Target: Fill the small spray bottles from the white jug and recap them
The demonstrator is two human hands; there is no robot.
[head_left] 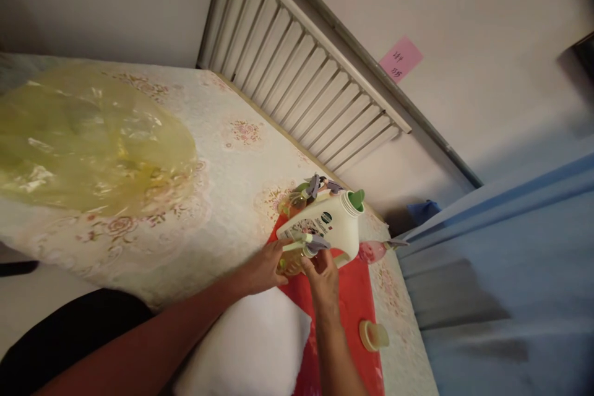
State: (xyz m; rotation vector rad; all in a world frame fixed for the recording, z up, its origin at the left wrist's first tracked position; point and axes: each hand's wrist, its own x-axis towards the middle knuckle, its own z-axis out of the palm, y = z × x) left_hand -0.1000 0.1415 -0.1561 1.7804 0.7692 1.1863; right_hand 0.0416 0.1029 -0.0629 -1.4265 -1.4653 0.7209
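My left hand wraps around the body of a small clear spray bottle with a pale yellowish tint. At its neck, just under the grey trigger head, the fingers of my right hand are closed. Right behind the bottle stands a large white jug with a flower label; its mouth is uncapped and shows a green spout. A loose pale yellow cap lies on the red sheet, right of my right forearm.
Another spray bottle stands behind the jug, and a pink one to its right. White cloth lies in front of me. A big yellow plastic bag covers the table's left. Beyond are a radiator and a blue curtain.
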